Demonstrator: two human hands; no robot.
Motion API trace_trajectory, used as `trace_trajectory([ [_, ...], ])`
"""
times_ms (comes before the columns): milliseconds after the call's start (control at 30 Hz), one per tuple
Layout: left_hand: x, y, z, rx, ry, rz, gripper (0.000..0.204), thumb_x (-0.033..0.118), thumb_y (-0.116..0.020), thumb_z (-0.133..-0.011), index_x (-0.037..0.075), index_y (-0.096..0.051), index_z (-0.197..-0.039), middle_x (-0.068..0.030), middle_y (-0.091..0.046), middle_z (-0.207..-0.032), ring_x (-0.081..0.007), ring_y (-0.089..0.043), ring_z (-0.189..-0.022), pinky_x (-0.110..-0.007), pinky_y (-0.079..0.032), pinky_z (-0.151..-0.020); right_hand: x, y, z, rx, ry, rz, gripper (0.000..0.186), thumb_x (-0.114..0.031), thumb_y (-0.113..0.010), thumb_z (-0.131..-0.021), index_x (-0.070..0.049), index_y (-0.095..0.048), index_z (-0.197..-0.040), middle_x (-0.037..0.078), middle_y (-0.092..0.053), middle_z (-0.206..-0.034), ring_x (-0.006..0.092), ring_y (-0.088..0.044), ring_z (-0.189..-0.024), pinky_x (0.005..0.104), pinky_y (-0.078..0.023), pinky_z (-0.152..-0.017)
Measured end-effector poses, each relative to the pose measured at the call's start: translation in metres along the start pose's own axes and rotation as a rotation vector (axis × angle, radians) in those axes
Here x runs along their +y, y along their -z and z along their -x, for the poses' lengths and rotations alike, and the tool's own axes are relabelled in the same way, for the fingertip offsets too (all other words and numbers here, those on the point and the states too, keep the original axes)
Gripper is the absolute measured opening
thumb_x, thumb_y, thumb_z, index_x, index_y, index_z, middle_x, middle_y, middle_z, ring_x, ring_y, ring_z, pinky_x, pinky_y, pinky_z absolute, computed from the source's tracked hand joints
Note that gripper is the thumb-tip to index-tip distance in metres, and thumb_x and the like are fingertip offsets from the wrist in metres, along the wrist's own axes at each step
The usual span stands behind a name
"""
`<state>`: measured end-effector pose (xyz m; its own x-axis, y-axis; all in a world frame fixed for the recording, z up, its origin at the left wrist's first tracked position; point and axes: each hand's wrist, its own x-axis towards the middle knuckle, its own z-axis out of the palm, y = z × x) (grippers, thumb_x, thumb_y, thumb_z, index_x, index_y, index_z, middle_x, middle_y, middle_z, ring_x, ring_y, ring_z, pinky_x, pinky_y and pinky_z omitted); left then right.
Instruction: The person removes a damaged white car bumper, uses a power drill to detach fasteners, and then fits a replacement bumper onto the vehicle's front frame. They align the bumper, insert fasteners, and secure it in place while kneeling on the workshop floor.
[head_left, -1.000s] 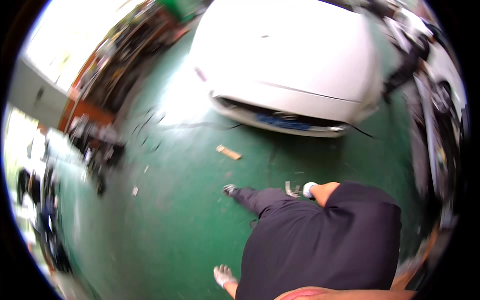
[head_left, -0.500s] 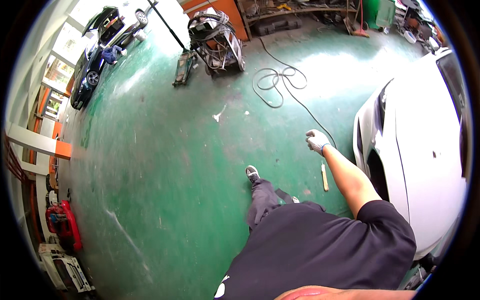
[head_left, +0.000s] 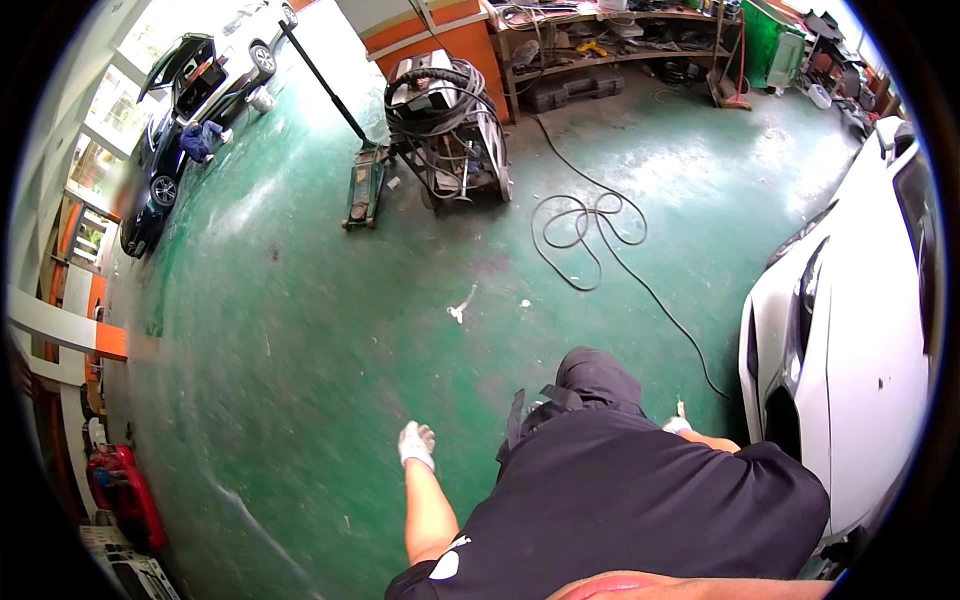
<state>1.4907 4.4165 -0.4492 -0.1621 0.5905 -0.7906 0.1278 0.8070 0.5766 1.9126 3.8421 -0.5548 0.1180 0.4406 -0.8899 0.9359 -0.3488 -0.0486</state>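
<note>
I see my left hand (head_left: 417, 443) in a pale work glove, low in the middle of the view above the green floor, holding nothing, fingers loosely bent and apart. My right hand (head_left: 676, 426), also gloved, is mostly hidden behind my dark-clothed body; its fingers are unclear. A light narrow strip (head_left: 680, 407) shows just beyond it on the floor. The white car (head_left: 870, 370) stands to my right, nearest that hand. A long dark cable (head_left: 680, 330) runs over the floor in loose loops toward the back.
At the back are a wheeled machine with coiled hoses (head_left: 448, 130), a floor jack (head_left: 364, 190) and cluttered shelving (head_left: 610, 55). Another person (head_left: 200, 140) bends beside a dark car (head_left: 150, 200) at upper left. A red panel (head_left: 125, 495) and beams (head_left: 60, 320) line the left.
My view has swung from the white car's front toward the shop's back, putting that car at my right. My left hand has come into sight again; my right hand has dropped from its raised, forward position.
</note>
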Motion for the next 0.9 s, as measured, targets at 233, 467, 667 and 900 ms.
trace_trajectory([
  [233,0.165,-0.123,-0.020,-0.039,-0.146,0.161,0.038,0.034,-0.064,-0.099,0.013,-0.058,-0.130,-0.0118,-0.071,-0.115,-0.0233,-0.069,-0.092,-0.039,-0.054,-0.075,0.066,0.159,-0.134,-0.111,-0.090,-0.179,0.030,-0.038,-0.074,-0.082,-0.019,-0.082,-0.104,0.012,-0.076,-0.115,0.0324,-0.073,-0.108,0.0410,-0.057,-0.095],
  [467,0.264,-0.330,0.026,-0.357,-0.124,0.187,0.038,0.030,-0.067,-0.100,0.006,-0.062,-0.128,-0.0146,-0.072,-0.114,-0.0255,-0.071,-0.096,-0.038,-0.057,-0.081,0.111,0.627,-0.226,0.706,-0.141,-1.109,0.027,-0.014,-0.056,-0.089,-0.004,-0.069,-0.111,0.015,-0.071,-0.081,0.0241,-0.069,-0.072,0.0357,-0.055,-0.068],
  [667,0.406,-0.470,0.050,-0.750,-0.307,0.173,0.039,0.031,-0.064,-0.102,0.007,-0.058,-0.132,-0.0119,-0.070,-0.117,-0.0248,-0.070,-0.103,-0.040,-0.056,-0.091,0.024,0.918,-0.144,0.505,0.607,-1.297,0.045,-0.025,-0.061,-0.093,-0.002,-0.063,-0.133,0.014,-0.072,-0.115,0.0219,-0.070,-0.102,0.0338,-0.055,-0.093],
  [900,0.542,-0.547,-0.061,-0.894,-0.154,0.092,0.020,0.018,-0.067,-0.100,0.010,-0.065,-0.118,-0.0068,-0.071,-0.093,-0.0218,-0.068,-0.082,-0.034,-0.056,-0.074,0.003,1.055,-0.187,0.857,0.494,-1.064,0.039,-0.025,-0.062,-0.097,-0.005,-0.066,-0.130,0.017,-0.071,-0.123,0.0279,-0.068,-0.115,0.0375,-0.052,-0.101],
])
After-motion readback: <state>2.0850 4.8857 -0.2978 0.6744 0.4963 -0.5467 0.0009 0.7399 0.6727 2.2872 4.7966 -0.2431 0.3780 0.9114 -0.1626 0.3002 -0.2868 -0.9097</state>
